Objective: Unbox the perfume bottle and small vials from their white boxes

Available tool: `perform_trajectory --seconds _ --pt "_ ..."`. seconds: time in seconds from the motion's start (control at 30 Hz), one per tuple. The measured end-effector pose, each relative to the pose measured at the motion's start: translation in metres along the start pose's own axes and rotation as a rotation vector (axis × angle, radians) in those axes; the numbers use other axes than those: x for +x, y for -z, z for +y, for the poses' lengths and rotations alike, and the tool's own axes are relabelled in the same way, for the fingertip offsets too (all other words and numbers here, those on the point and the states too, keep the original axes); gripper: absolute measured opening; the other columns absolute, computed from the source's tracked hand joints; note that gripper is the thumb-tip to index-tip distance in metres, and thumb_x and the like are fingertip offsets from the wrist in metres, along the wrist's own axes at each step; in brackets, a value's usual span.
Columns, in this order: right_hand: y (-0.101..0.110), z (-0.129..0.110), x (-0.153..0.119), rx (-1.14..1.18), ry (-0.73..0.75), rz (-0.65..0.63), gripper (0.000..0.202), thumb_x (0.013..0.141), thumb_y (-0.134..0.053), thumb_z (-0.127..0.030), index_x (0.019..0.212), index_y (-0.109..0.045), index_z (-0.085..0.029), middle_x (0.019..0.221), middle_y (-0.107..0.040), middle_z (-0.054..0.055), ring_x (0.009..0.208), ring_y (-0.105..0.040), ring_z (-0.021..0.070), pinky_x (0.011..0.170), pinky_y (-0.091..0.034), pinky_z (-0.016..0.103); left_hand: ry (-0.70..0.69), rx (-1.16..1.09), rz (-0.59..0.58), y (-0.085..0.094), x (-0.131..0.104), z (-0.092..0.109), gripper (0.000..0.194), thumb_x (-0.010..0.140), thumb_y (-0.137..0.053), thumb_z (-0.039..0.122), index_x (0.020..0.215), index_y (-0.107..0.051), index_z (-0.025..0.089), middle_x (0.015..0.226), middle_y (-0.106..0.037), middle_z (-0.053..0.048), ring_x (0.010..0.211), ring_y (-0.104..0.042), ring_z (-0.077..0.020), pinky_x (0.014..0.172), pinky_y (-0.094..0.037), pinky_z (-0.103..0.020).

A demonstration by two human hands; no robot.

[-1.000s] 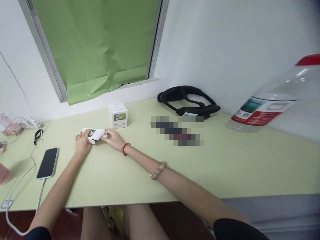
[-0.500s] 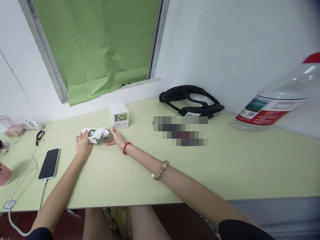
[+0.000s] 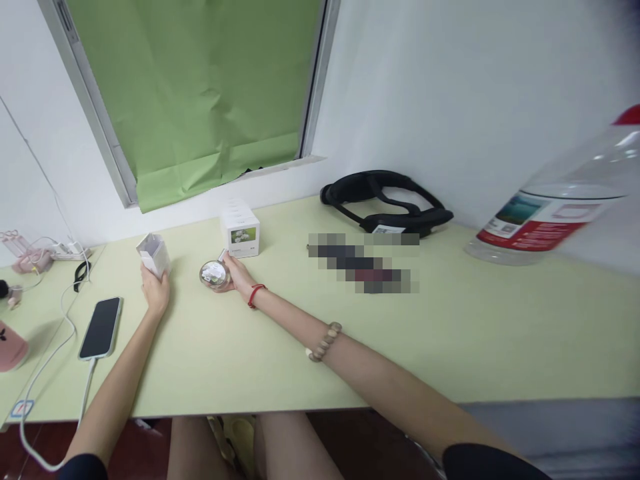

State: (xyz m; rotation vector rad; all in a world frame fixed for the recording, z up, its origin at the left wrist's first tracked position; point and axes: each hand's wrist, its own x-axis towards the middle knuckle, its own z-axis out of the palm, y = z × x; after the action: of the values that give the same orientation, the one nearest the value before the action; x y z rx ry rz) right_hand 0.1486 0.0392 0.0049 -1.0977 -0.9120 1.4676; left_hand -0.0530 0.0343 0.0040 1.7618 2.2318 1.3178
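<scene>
My left hand [image 3: 156,291] is wrapped round a small white carton [image 3: 156,256], held tilted with its top flaps open. To the right of it, my right hand [image 3: 237,275] grips a small clear round jar [image 3: 215,274] with a shiny rim and something pale showing inside or on its face. The jar and the carton are apart. Just behind my right hand stands a row of white boxes [image 3: 243,240], the front one printed with white flowers on green.
A phone [image 3: 101,328] on a white charging cable lies at the left, near a black wristband [image 3: 82,275] and a pink cup [image 3: 11,350]. A black headset [image 3: 387,203] and a blurred patch [image 3: 367,265] are right of centre. A large clear bottle [image 3: 540,220] stands far right.
The jar has come out of the carton. My left hand has moved left with the carton and tilted it upward, while my right hand keeps the jar near the same spot.
</scene>
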Motion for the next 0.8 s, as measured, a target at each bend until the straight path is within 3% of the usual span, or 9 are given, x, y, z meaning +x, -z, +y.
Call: perform_trajectory --seconds 0.13,0.23,0.33,0.4,0.47,0.6,0.67,0.8 --pt "0.004 0.007 0.008 -0.047 0.070 -0.038 0.044 0.078 -0.051 -0.062 0.096 -0.055 -0.021 0.100 -0.065 0.006 0.068 -0.065 0.0173 0.049 -0.057 0.032 0.002 0.007 0.026 0.002 -0.002 0.003 0.073 0.081 -0.047 0.027 0.143 -0.012 0.011 0.145 -0.034 -0.019 0.133 -0.035 -0.0305 0.105 -0.034 -0.048" --pt "0.005 0.009 0.011 -0.047 0.086 -0.036 0.042 0.076 -0.056 -0.056 0.099 -0.057 -0.021 0.106 -0.064 0.007 0.075 -0.065 0.0186 0.050 -0.058 0.031 0.015 0.015 0.134 0.007 -0.005 0.008 0.073 0.081 -0.047 0.027 0.143 -0.011 0.011 0.144 -0.032 -0.020 0.134 -0.032 -0.0292 0.106 -0.032 -0.047" --pt "0.003 0.008 0.008 -0.002 0.074 0.000 0.038 0.073 -0.062 -0.050 0.097 -0.059 -0.021 0.105 -0.064 0.007 0.078 -0.065 0.0194 0.049 -0.058 0.030 -0.120 0.048 0.286 0.011 -0.011 0.016 0.067 0.082 -0.048 0.026 0.140 -0.018 0.013 0.142 -0.033 -0.019 0.134 -0.031 -0.0268 0.108 -0.028 -0.044" --pt "0.001 0.006 0.005 0.020 0.073 0.027 0.035 0.072 -0.064 -0.047 0.094 -0.061 -0.020 0.101 -0.065 0.006 0.077 -0.065 0.0195 0.048 -0.058 0.031 -0.286 0.075 0.314 0.013 -0.017 0.022 0.054 0.084 -0.045 0.026 0.134 -0.030 0.012 0.138 -0.037 -0.020 0.133 -0.032 -0.0256 0.108 -0.026 -0.042" --pt "-0.001 0.003 0.001 0.025 0.073 0.040 0.033 0.072 -0.064 -0.045 0.094 -0.061 -0.020 0.098 -0.065 0.005 0.077 -0.065 0.0198 0.047 -0.058 0.032 -0.483 0.110 0.219 0.013 -0.024 0.028 0.037 0.087 -0.041 0.027 0.122 -0.044 0.014 0.129 -0.046 -0.018 0.127 -0.040 -0.0244 0.105 -0.029 -0.040" --pt "-0.003 0.000 -0.004 0.003 0.094 -0.005 0.036 0.072 -0.063 -0.046 0.098 -0.059 -0.021 0.090 -0.067 0.004 0.074 -0.065 0.0199 0.048 -0.057 0.031 -0.830 0.216 -0.204 0.008 -0.037 0.039 0.024 0.090 -0.038 0.029 0.102 -0.057 0.019 0.109 -0.059 -0.010 0.103 -0.055 -0.0203 0.091 -0.038 -0.036" --pt "-0.003 -0.001 -0.006 -0.004 0.120 -0.034 0.037 0.072 -0.062 -0.048 0.097 -0.059 -0.021 0.090 -0.068 0.005 0.073 -0.065 0.0196 0.048 -0.056 0.029 -0.883 0.248 -0.318 0.006 -0.039 0.042 0.025 0.091 -0.038 0.032 0.096 -0.059 0.020 0.106 -0.060 -0.009 0.096 -0.056 -0.0196 0.087 -0.040 -0.035" --pt "-0.004 0.000 -0.006 -0.038 0.188 -0.029 0.038 0.069 -0.061 -0.051 0.091 -0.061 -0.020 0.099 -0.067 0.006 0.085 -0.064 0.0217 0.045 -0.053 0.025 -0.841 0.196 -0.341 0.005 -0.038 0.041 0.026 0.092 -0.039 0.036 0.089 -0.059 0.019 0.102 -0.061 -0.008 0.096 -0.057 -0.0193 0.087 -0.042 -0.034"
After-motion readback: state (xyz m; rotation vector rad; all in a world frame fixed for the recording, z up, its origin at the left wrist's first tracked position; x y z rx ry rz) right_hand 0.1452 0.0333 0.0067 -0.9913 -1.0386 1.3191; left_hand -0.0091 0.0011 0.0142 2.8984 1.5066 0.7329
